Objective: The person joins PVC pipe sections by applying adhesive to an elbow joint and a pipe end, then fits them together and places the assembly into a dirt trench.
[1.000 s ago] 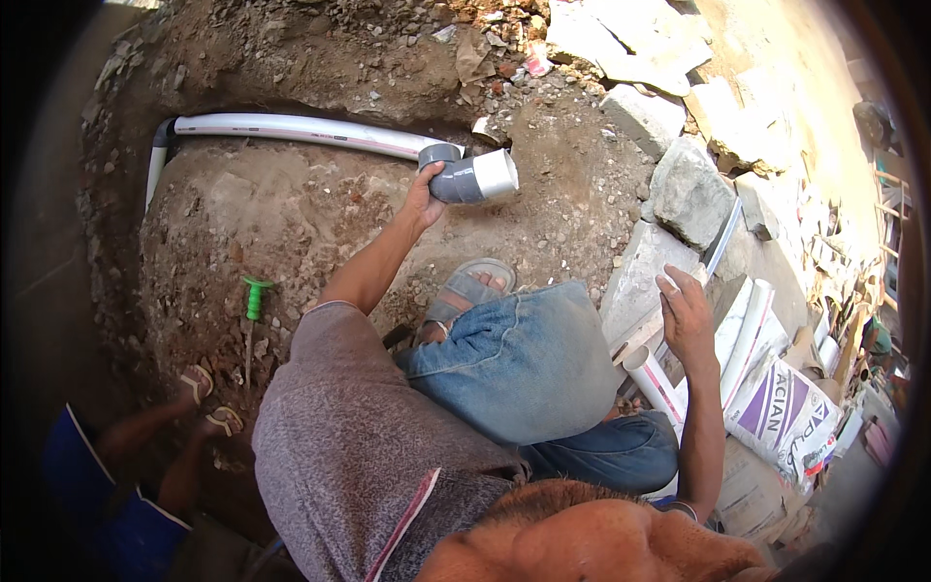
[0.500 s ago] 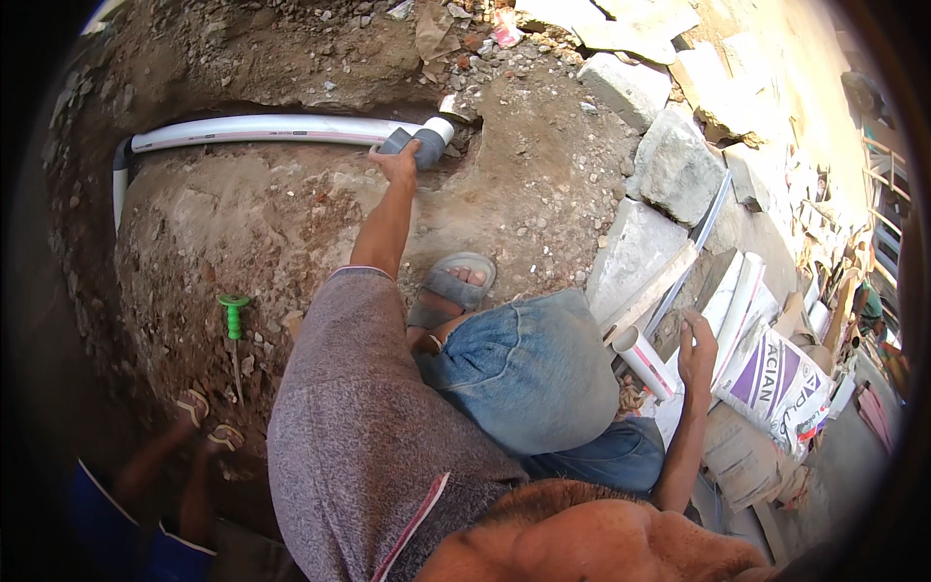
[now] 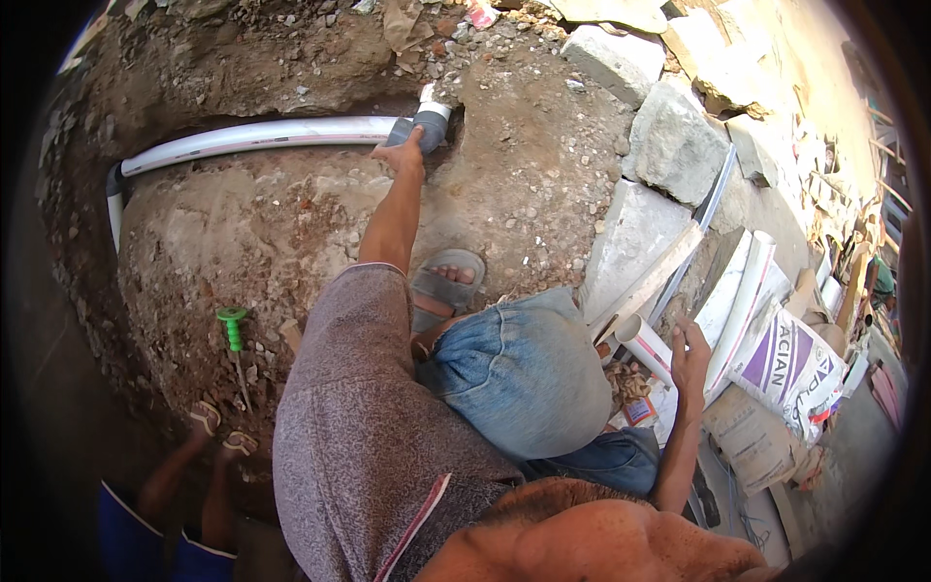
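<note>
Brown, stony ground (image 3: 524, 184) fills most of the frame, and over its lower middle bends the person in a mottled grey shirt (image 3: 378, 417) and faded jeans (image 3: 524, 373), one foot in a grey sandal (image 3: 449, 276). A shallow trench (image 3: 364, 109) crosses the upper left, and in it lies a long white pipe (image 3: 291, 134), looking bowed through the wide lens. Pale stone blocks (image 3: 679, 141) are heaped at the upper right. In the shadowed lower left are another person's bare legs (image 3: 163, 485) under blue shorts (image 3: 131, 538). On the right, a white and purple bag (image 3: 790, 367) sits beside a slanting white pipe (image 3: 745, 315), with a pale strip (image 3: 650, 276) and a short white pipe (image 3: 648, 349) nearer the middle. The left hand (image 3: 402, 153), upper centre, is clamped on a grey fitting (image 3: 434, 131) at the right end of the long pipe; whether that pipe is seated in its socket cannot be told. The right hand (image 3: 690, 361), right of centre, hangs near the short pipe with its fingers loosely bent and slightly apart, nothing visible in them; contact with the pipes is unclear. A green-handled tool (image 3: 233, 330) stands in the soil at the lower left. Smaller are the dark elbow (image 3: 115, 177) at the long pipe's left end and the white stub (image 3: 435, 109) pointing up from the fitting.
</note>
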Demonstrator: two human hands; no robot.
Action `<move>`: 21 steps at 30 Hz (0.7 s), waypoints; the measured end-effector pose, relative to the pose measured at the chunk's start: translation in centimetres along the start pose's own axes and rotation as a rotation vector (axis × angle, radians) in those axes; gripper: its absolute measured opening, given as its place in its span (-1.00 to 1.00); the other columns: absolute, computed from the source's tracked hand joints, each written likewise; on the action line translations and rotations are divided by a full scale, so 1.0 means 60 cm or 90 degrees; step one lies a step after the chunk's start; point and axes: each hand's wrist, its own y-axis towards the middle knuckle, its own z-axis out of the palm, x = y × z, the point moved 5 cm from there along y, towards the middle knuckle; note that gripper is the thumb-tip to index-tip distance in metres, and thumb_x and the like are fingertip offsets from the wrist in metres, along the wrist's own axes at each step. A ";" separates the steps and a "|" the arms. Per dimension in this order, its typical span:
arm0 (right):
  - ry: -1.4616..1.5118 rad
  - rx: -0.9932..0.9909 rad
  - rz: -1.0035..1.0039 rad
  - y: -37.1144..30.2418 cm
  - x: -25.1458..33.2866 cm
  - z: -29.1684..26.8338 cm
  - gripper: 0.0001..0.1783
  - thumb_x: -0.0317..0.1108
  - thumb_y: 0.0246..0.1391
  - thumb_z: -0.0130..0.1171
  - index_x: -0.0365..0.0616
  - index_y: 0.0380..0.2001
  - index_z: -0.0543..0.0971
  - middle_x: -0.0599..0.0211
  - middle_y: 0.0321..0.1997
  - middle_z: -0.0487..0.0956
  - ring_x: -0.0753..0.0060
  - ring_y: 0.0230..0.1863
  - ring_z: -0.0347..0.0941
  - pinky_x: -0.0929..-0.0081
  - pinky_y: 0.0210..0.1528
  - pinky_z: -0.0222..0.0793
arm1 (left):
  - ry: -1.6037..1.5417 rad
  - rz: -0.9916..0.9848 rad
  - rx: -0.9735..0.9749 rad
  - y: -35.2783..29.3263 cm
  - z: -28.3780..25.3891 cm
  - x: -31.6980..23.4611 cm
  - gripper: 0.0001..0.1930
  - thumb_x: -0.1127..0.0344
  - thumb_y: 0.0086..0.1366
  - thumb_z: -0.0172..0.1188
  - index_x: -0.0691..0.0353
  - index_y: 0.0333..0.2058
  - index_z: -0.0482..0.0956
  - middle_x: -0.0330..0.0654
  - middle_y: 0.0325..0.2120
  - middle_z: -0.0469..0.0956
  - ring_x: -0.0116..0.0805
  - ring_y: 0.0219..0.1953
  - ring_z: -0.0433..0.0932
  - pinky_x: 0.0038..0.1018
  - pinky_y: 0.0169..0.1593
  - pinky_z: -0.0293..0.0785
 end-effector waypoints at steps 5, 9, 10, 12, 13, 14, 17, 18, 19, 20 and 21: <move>0.005 0.011 -0.006 -0.006 -0.013 0.016 -0.75 -0.38 0.16 0.01 -0.31 -0.17 0.52 0.03 -0.18 0.54 0.13 -0.12 0.47 0.37 -0.01 0.31 | -0.185 -0.003 0.065 0.035 -0.010 0.046 0.03 0.43 -0.17 0.46 0.17 0.13 -0.18 0.04 0.07 0.16 -0.10 0.06 0.29 -0.14 0.09 0.32; 0.005 0.016 0.049 -0.021 -0.036 0.017 -0.76 -0.39 0.15 0.02 -0.31 -0.18 0.52 0.04 -0.17 0.54 0.15 -0.11 0.47 0.39 0.00 0.31 | -0.310 -0.101 0.129 -0.020 0.032 0.062 -0.01 0.48 -0.13 0.43 0.13 0.14 -0.17 0.00 0.10 0.13 -0.07 0.10 0.26 -0.06 0.14 0.25; 0.003 0.015 0.045 -0.022 -0.036 0.018 -0.76 -0.38 0.15 0.02 -0.31 -0.18 0.52 0.04 -0.17 0.54 0.14 -0.11 0.47 0.39 0.00 0.31 | -0.342 -0.106 0.142 -0.020 0.037 0.064 -0.02 0.48 -0.10 0.41 0.11 0.14 -0.17 -0.01 0.11 0.13 -0.06 0.10 0.26 0.01 0.13 0.25; 0.000 0.012 0.033 -0.024 -0.035 0.019 -0.76 -0.38 0.16 0.02 -0.31 -0.18 0.52 0.04 -0.17 0.54 0.13 -0.11 0.46 0.39 0.01 0.30 | -0.297 -0.185 0.154 0.002 0.040 0.088 -0.03 0.47 -0.06 0.39 0.13 0.16 -0.21 -0.01 0.13 0.11 -0.03 0.11 0.26 0.10 0.09 0.28; 0.001 0.018 0.019 -0.019 -0.032 0.022 -0.76 -0.38 0.16 0.02 -0.31 -0.18 0.52 0.04 -0.17 0.54 0.13 -0.11 0.46 0.39 0.00 0.30 | -0.292 -0.199 0.166 0.025 0.029 0.094 -0.01 0.46 -0.03 0.37 0.13 0.17 -0.26 0.00 0.15 0.09 -0.01 0.11 0.26 0.13 0.07 0.29; 0.003 0.025 0.005 -0.015 -0.029 0.025 -0.76 -0.38 0.16 0.01 -0.31 -0.18 0.52 0.04 -0.18 0.54 0.13 -0.11 0.46 0.39 0.00 0.31 | -0.287 -0.212 0.179 0.047 0.018 0.098 0.01 0.45 -0.01 0.36 0.14 0.18 -0.31 0.00 0.16 0.07 0.00 0.11 0.26 0.17 0.06 0.31; 0.014 0.049 0.003 -0.011 -0.027 0.031 -0.75 -0.36 0.17 0.01 -0.31 -0.18 0.52 0.04 -0.19 0.54 0.11 -0.12 0.46 0.38 -0.02 0.31 | -0.291 -0.208 0.202 0.066 0.007 0.109 -0.03 0.37 0.06 0.32 0.15 0.22 -0.31 -0.01 0.18 0.08 0.01 0.13 0.26 0.16 0.03 0.36; 0.004 0.048 0.031 -0.021 -0.035 0.029 -0.75 -0.36 0.17 0.01 -0.31 -0.18 0.51 0.04 -0.20 0.54 0.10 -0.12 0.46 0.38 -0.02 0.31 | -0.277 -0.225 0.188 0.024 0.041 0.121 -0.14 0.30 0.10 0.30 0.16 0.21 -0.16 -0.05 0.17 0.13 0.00 0.13 0.26 0.10 0.04 0.38; 0.002 0.046 0.033 -0.025 -0.032 0.027 -0.74 -0.36 0.17 0.01 -0.31 -0.18 0.51 0.04 -0.20 0.54 0.10 -0.13 0.46 0.38 -0.03 0.31 | -0.269 -0.225 0.158 0.005 0.041 0.111 -0.23 0.23 0.13 0.28 0.18 0.20 0.00 -0.08 0.16 0.18 -0.01 0.14 0.26 0.05 0.04 0.41; 0.000 0.045 0.035 -0.029 -0.029 0.025 -0.74 -0.35 0.17 0.00 -0.31 -0.17 0.51 0.04 -0.20 0.54 0.10 -0.13 0.46 0.38 -0.03 0.31 | -0.260 -0.244 0.170 0.009 0.048 0.122 -0.24 0.23 0.14 0.28 0.18 0.20 0.01 -0.07 0.16 0.17 0.00 0.14 0.25 0.05 0.04 0.41; 0.005 0.049 0.019 -0.025 -0.018 0.024 -0.74 -0.35 0.17 0.00 -0.31 -0.17 0.51 0.04 -0.20 0.54 0.09 -0.14 0.46 0.37 -0.04 0.31 | -0.259 -0.249 0.170 0.032 0.036 0.115 -0.26 0.23 0.15 0.27 0.19 0.20 0.02 -0.07 0.17 0.15 0.01 0.15 0.25 0.06 0.04 0.41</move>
